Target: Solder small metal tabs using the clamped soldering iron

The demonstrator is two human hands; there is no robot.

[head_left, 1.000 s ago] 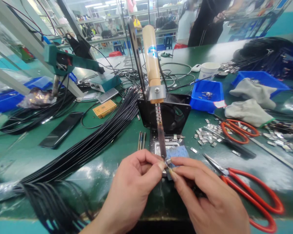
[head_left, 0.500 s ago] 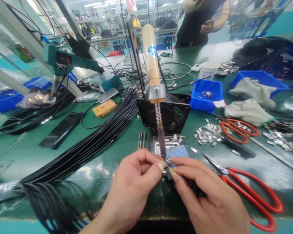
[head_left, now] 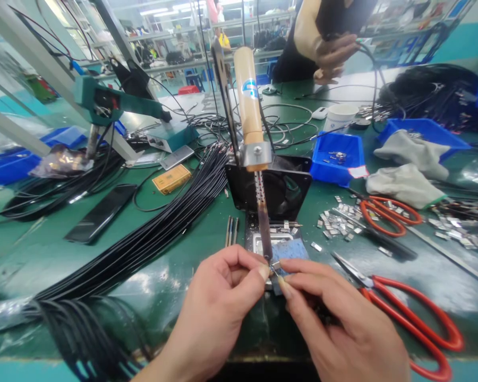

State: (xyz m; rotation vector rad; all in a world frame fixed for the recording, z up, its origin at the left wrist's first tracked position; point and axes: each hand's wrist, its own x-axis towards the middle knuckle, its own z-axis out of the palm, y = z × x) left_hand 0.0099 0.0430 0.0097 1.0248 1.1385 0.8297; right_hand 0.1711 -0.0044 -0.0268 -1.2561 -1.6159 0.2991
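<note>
My left hand (head_left: 227, 297) is closed in a pinch at the tip of an upright soldering iron (head_left: 252, 106) with a wooden handle; what its fingertips hold is too small to name. My right hand (head_left: 338, 313) pinches a small metal connector (head_left: 276, 264) between thumb and fingers, right beside the left fingertips. The iron's dark tip reaches down to the metal piece. A blue sponge (head_left: 289, 249) lies behind the fingers on the iron's base, and a black fan (head_left: 284, 188) stands behind it.
Red-handled scissors (head_left: 418, 307) lie at the right, with another pair (head_left: 382, 212) behind, near scattered metal pieces (head_left: 338, 220) and a blue bin (head_left: 336, 154). Black cables (head_left: 155, 228), a phone (head_left: 99, 215) and a yellow box (head_left: 171, 179) lie left. A person's hand (head_left: 334, 55) shows across the table.
The person across the table has leaned in and moved an arm leftward, now with a cable at the hand. The view has shifted slightly; my hands keep nearly the same pose.
</note>
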